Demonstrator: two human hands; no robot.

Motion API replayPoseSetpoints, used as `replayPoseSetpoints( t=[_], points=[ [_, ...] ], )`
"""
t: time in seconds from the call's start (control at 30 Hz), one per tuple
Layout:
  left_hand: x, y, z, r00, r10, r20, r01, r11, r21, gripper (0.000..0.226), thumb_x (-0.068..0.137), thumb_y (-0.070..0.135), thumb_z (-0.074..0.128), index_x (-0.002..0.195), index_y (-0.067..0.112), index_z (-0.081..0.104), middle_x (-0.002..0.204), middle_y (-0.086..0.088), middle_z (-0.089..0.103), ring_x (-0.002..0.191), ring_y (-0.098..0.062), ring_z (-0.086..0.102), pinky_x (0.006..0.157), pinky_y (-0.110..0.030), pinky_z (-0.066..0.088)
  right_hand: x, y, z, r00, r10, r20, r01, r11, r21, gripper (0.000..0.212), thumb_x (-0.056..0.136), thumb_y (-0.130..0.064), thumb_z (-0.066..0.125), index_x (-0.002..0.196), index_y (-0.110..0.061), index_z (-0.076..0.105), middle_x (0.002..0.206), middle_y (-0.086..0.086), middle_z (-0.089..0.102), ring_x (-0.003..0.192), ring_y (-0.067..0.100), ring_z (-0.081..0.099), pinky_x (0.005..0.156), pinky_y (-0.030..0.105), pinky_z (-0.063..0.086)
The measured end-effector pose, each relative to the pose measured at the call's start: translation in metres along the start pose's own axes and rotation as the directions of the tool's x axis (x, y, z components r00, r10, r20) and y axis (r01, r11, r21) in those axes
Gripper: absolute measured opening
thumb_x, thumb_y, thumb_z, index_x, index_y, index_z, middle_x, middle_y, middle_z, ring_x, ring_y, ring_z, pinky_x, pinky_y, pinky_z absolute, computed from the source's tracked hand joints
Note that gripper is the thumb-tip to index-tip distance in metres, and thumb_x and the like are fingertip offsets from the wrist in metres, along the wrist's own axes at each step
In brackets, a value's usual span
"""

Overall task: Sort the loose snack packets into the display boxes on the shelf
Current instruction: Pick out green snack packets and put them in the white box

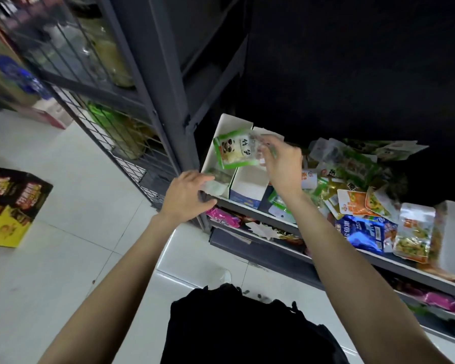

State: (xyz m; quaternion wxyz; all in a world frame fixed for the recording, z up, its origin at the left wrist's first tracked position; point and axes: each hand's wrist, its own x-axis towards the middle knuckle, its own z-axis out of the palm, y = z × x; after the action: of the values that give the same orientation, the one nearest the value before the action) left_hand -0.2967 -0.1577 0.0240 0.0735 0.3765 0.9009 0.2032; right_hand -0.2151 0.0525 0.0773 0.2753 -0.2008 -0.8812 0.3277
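left hand (187,195) grips white display box (216,151); right hand (281,164) holds panda packet (234,151) over it.

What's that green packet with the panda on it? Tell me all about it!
The panda packet is a glossy plastic pouch with green edges, a white middle, a cartoon panda face and dark characters. The right hand pinches its right edge, holding it tilted above the white display box at the shelf's left end.

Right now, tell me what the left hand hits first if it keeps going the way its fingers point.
Probably the pale packet at the left hand's fingertips, at the front of the white display box. Depth is hard to judge.
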Motion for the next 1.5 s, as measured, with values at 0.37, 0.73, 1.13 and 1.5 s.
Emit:
replayPoseSetpoints(
  t=[0.37, 0.73, 1.13, 1.5],
  points=[
    [0.004, -0.013, 0.012, 0.97, 0.136, -0.199, -0.118, 0.988, 0.097, 0.015, 0.069, 0.013, 0.08, 0.077, 0.024, 0.075, 0.077, 0.008, 0.071, 0.068, -0.017, 0.063, 0.058, -0.024, 0.05, 0.004, -0.006, 0.083, 0.815, -0.053, 0.577, 0.413, 0.752, -0.514, 0.021, 0.094, -0.009, 0.048, 0.11, -0.018, 0.058, 0.093, 0.003, 0.069, 0.082, 0.027, 0.065, 0.066, 0.032, 0.045],
    [-0.013, 0.003, 0.01, 0.961, 0.088, -0.262, -0.07, 0.994, 0.079, 0.025, 0.068, 0.024, 0.07, 0.092, 0.015, 0.07, 0.086, -0.001, 0.07, 0.082, -0.026, 0.061, 0.068, -0.031, 0.051, -0.044, 0.014, 0.037, 0.844, -0.107, 0.526, 0.213, 0.966, -0.145, 0.035, 0.101, -0.029, 0.041, 0.131, -0.019, 0.053, 0.131, 0.0, 0.058, 0.12, 0.018, 0.051, 0.103, 0.034, 0.034],
    [-0.003, 0.107, 0.096, 0.981, 0.194, -0.025, -0.188, 0.971, 0.145, 0.046, 0.08, 0.03, 0.06, 0.123, 0.017, 0.052, 0.122, -0.006, 0.055, 0.118, -0.026, 0.046, 0.101, -0.044, 0.039, -0.106, 0.163, -0.046, 0.859, 0.271, 0.434, 0.091, 0.754, -0.65, 0.056, 0.085, -0.022, 0.067, 0.137, -0.014, 0.046, 0.137, 0.014, 0.049, 0.127, 0.031, 0.044, 0.105, 0.043, 0.036],
    [0.009, 0.098, 0.102, 0.996, -0.051, 0.073, 0.032, 0.969, 0.244, 0.038, 0.089, 0.029, 0.052, 0.126, 0.021, 0.055, 0.124, -0.001, 0.058, 0.123, -0.02, 0.045, 0.115, -0.047, 0.014, -0.081, 0.171, -0.029, 0.815, 0.236, 0.529, 0.315, 0.586, -0.747, 0.033, 0.086, -0.009, 0.046, 0.118, -0.009, 0.055, 0.087, 0.007, 0.068, 0.084, 0.026, 0.063, 0.094, 0.036, 0.043]
  ],
)
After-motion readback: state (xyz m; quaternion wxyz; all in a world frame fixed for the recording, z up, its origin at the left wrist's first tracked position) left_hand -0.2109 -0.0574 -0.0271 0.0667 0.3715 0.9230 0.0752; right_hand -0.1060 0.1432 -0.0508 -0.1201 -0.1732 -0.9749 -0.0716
